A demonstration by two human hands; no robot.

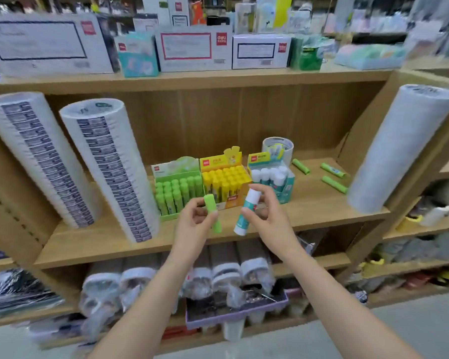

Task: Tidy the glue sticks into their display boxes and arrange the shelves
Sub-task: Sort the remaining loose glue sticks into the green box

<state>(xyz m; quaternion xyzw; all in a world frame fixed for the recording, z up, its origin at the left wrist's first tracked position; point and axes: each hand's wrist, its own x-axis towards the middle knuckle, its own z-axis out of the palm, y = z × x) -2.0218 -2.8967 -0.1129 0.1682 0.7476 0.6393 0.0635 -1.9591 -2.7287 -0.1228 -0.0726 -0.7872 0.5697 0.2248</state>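
Observation:
Three display boxes stand side by side on the middle shelf (321,211): a green box (178,194) of green glue sticks, a yellow box (224,183) of yellow-capped sticks, and a teal box (272,178) of white-capped sticks. My left hand (193,224) pinches a green glue stick (213,212) in front of the boxes. A white and teal glue stick (246,212) is held tilted in my right hand (267,216). To the right of the teal box, three loose green glue sticks lie on the shelf (301,166), (332,169), (334,184).
Tall white rolls lean at the shelf's left (29,156), (109,167) and right (401,149). A tape roll (277,146) sits behind the teal box. White cartons (195,51) line the shelf above. Wrapped rolls and a purple tray (233,310) fill the shelf below.

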